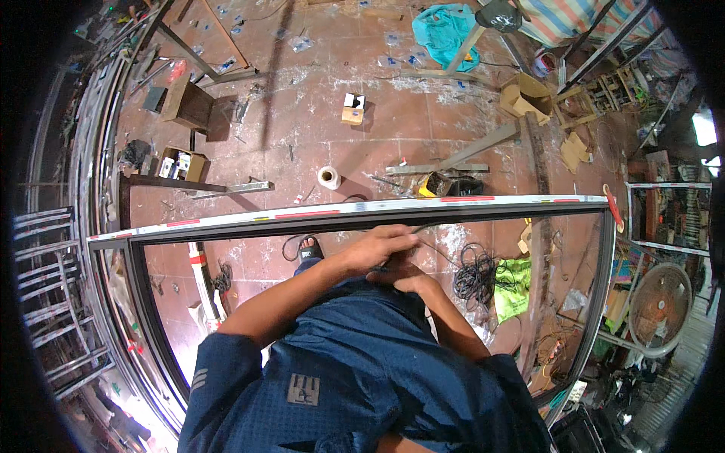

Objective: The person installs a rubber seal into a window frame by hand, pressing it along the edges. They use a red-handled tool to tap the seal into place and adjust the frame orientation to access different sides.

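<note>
A large aluminium frame (340, 212) with red and white tape on its top rail stands in front of me, its dark side rails (602, 279) curving down at both edges. My left hand (380, 247) reaches just under the top rail, fingers curled around a thin dark strip (430, 226) that runs along the rail's lower edge. My right hand (408, 279) sits right below the left one and touches it. Its fingers are hidden, so I cannot tell what it holds. My blue shirt (362, 370) fills the lower middle.
On the red tile floor beyond the frame lie a white tape roll (328, 177), a small cardboard box (353, 109), metal offcuts (438, 167) and a wooden crate (189, 106). A black cable coil (474, 276) and yellow-green cloth (513, 287) lie at right, near a fan (659, 308).
</note>
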{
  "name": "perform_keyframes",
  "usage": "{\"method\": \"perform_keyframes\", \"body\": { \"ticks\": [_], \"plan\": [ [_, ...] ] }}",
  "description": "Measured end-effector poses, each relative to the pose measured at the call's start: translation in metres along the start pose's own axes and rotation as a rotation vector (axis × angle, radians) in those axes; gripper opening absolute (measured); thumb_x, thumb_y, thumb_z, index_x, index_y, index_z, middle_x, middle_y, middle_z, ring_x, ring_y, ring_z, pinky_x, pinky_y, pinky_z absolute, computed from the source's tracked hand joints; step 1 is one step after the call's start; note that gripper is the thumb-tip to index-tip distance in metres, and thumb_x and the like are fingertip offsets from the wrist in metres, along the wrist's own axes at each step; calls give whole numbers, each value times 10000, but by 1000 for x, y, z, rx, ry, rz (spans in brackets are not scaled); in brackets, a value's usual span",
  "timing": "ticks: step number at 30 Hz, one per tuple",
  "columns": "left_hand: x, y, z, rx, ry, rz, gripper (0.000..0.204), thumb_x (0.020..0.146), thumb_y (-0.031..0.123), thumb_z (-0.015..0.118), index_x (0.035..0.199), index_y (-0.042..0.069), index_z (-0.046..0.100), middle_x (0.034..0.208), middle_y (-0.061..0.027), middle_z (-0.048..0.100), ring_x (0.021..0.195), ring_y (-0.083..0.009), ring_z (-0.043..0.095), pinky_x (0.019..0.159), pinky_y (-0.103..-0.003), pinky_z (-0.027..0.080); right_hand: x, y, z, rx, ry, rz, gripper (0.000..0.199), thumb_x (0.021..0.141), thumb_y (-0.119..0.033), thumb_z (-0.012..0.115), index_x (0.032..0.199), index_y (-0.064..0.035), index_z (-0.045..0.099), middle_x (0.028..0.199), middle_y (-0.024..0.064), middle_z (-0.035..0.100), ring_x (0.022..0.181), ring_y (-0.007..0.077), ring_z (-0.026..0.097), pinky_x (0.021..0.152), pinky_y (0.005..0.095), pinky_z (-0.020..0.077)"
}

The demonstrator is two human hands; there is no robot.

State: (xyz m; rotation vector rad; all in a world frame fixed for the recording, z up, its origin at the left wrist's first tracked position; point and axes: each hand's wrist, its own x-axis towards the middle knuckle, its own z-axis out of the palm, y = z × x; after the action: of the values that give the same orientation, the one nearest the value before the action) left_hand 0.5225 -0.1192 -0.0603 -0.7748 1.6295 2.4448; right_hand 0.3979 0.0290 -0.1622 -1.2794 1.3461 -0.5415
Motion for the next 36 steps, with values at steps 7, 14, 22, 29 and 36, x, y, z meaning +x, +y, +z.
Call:
{"method": "perform_keyframes", "body": {
  "ticks": [7,14,22,29,36],
  "plan": [
    [-60,-135,-60,63,-244,-37,851,1091,730,337,1285,7,742,1233,-164,732,1170,-270,647,1097,-413,464,-18,-192,45,1375,390,-290,558,1117,-534,487,865,-69,663,733,66,622,670,239,613,642,330,504],
    [-280,-196,-197,314,209,4,585,970,553,702,1059,-25,720,961,-150,735,917,-239,672,847,-414,530,-35,-229,-2,1416,810,-340,551,1089,-591,526,1175,-58,637,1022,92,694,891,256,680,692,393,581],
    [-482,-40,-262,60,485,-3,174,802,72,851,878,6,709,841,-41,703,782,-146,658,682,-307,510,18,-156,66,1198,821,283,546,1089,-572,539,1308,-81,632,1215,152,756,1067,267,748,784,375,584],
    [-486,12,-247,287,520,-96,224,864,125,853,988,-42,770,856,-57,741,744,-113,669,658,-272,515,66,-89,47,1461,1391,100,390,1120,-522,477,1137,-159,620,1028,53,711,896,232,668,780,393,530],
    [-453,1,-229,201,586,-102,160,881,58,848,967,-25,742,816,-43,724,722,-119,659,652,-275,523,61,-71,6,1543,1587,-87,230,1054,-398,675,1092,-177,621,926,12,660,783,179,614,679,354,503]
  ]
}}
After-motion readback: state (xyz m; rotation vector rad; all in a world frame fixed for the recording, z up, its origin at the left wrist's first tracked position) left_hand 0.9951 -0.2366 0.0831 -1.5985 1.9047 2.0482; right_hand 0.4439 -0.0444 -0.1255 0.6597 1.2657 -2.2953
